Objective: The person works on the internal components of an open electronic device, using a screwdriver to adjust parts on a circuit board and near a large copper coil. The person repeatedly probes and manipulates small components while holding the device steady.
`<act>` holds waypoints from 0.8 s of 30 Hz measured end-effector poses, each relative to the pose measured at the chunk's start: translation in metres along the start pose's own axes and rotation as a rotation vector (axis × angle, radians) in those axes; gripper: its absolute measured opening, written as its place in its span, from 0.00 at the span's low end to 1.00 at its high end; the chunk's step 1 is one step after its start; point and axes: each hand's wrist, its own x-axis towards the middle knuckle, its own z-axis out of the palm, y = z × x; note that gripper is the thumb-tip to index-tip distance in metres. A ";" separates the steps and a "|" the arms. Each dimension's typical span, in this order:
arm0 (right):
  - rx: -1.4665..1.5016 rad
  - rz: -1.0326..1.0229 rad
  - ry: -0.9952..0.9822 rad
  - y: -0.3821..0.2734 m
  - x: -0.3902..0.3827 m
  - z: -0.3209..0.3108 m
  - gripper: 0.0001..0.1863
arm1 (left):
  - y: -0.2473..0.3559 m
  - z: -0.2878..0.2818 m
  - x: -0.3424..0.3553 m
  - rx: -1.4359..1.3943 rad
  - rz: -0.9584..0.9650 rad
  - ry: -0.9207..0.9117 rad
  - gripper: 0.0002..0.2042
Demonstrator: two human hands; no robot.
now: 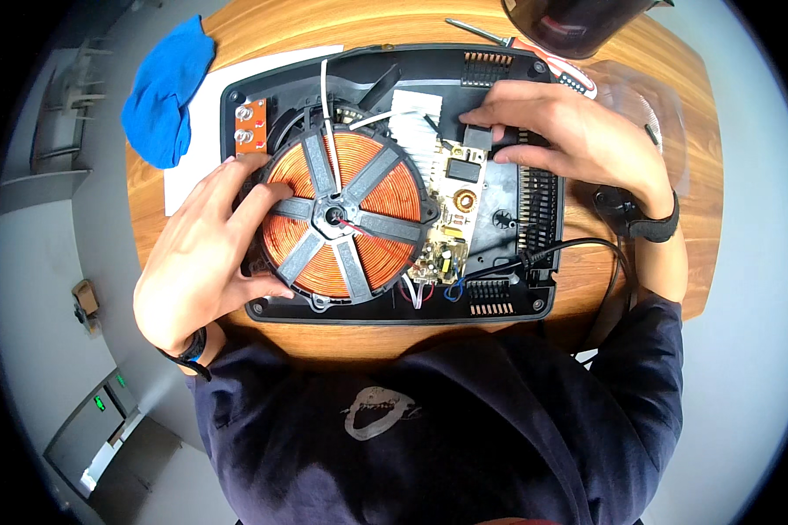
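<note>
An opened induction cooker base (499, 311), a black plastic tray, lies on the table in front of me. A round copper induction coil (385, 179) with dark radial bars covers its left half. My left hand (206, 236) curls round the coil's left edge, fingers on top and thumb at the lower rim. Right of the coil lies a circuit board (451, 197) with a white finned heat sink (416, 122). My right hand (565, 131) is closed at the board's upper right corner, its fingertips round a dark block there. White wires (327, 114) run from the coil.
A small orange board (250, 127) sits in the base's upper left corner. Beyond it are a blue cloth (171, 92) and white paper (203, 114). A screwdriver (477, 32) and a dark container (573, 24) stand behind. The power cord (587, 242) leaves to the right.
</note>
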 end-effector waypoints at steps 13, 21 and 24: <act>-0.054 -0.004 0.057 0.001 0.000 0.004 0.22 | 0.000 -0.001 0.003 0.003 0.010 0.002 0.50; -0.065 0.015 0.071 0.000 0.000 0.005 0.22 | 0.003 -0.002 0.005 -0.010 0.033 0.045 0.48; -0.071 0.009 0.079 0.001 0.000 0.006 0.21 | 0.003 0.000 0.004 -0.013 0.027 0.050 0.48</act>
